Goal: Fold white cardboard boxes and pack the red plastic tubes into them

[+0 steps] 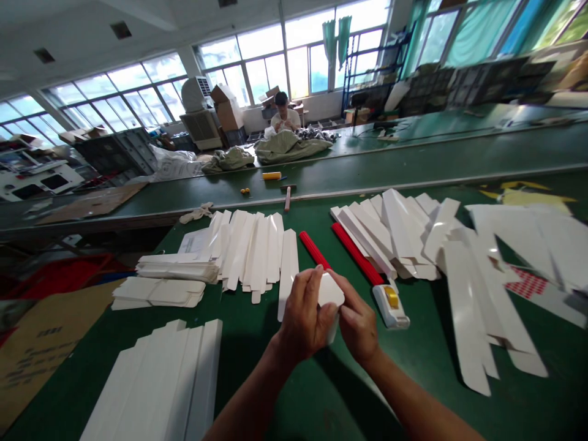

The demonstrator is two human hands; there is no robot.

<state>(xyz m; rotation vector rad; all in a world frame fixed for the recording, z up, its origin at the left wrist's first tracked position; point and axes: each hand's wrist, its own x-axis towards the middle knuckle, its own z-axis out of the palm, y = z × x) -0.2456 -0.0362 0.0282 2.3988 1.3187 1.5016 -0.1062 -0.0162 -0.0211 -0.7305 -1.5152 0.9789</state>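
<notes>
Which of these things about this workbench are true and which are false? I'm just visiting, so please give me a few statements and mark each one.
The left hand and right hand hold a small white folded piece. True.

A white-and-yellow dispenser stands on the far bench. False: the white-and-yellow dispenser lies on the near green table, just right of the right hand.

Two red rods lie beside white folded strips. True.

Nobody else is at work here. False: a person sits beyond the far bench, behind a green sack.
</notes>
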